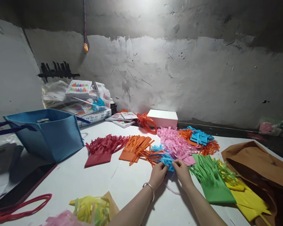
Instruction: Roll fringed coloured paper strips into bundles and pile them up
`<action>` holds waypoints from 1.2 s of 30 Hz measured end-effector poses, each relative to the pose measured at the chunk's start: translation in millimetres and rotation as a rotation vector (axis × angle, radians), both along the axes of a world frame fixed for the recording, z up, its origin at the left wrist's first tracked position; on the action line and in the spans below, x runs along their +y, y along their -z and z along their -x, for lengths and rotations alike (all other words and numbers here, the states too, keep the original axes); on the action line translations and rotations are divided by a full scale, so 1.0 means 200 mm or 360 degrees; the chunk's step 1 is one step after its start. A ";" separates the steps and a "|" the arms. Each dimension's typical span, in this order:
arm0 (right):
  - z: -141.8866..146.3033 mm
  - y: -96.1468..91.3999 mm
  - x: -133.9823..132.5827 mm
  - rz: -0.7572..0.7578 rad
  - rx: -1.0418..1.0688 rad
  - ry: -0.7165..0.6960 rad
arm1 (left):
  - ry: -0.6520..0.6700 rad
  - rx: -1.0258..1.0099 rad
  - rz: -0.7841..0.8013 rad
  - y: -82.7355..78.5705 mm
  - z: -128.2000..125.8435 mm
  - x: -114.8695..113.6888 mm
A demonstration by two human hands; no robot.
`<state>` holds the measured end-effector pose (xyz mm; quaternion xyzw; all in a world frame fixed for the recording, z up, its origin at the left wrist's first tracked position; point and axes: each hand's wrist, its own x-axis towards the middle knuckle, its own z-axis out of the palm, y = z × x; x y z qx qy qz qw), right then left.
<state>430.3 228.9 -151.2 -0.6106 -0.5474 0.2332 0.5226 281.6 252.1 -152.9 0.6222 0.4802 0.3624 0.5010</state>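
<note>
My left hand (158, 175) and my right hand (182, 171) meet at the middle of the white table (122, 182). Both pinch the near edge of a light blue fringed paper piece (166, 159). A silver bangle circles my left wrist. Just beyond the blue piece lies a pink fringed paper stack (176, 146). An orange fringed stack (135, 147) sits to the left of my hands, and a green fringed stack (209, 179) to the right.
A blue felt bag (47, 133) stands at the left, a red fringed stack (102, 149) beside it. A white box (162, 117) and printed packets (85, 100) line the wall. A brown bag (257, 160) lies at right, yellow fringed paper (246, 196) near it.
</note>
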 end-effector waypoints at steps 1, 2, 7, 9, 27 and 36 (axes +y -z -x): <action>-0.01 0.00 0.00 -0.0015 -0.0046 0.0055 | -0.0005 0.0007 -0.0021 0.00 0.00 0.00; -0.03 0.00 -0.01 -0.0033 -0.0099 0.0110 | -0.0011 0.0013 -0.0040 0.00 0.00 0.00; -0.05 -0.05 -0.11 -0.0231 -0.0409 0.0229 | -0.0035 0.0041 -0.0114 0.00 0.00 0.00; -0.02 -0.09 -0.15 -0.0350 -0.0563 0.0114 | -0.0048 0.0058 -0.0139 0.00 0.00 0.00; -0.05 -0.22 -0.16 -0.0205 -0.1808 -0.0322 | -0.0078 0.0125 -0.0224 0.00 0.00 0.01; -0.10 -0.22 -0.19 -0.0442 -0.1870 -0.0018 | 0.0134 0.0281 -0.0853 -0.29 0.00 -0.04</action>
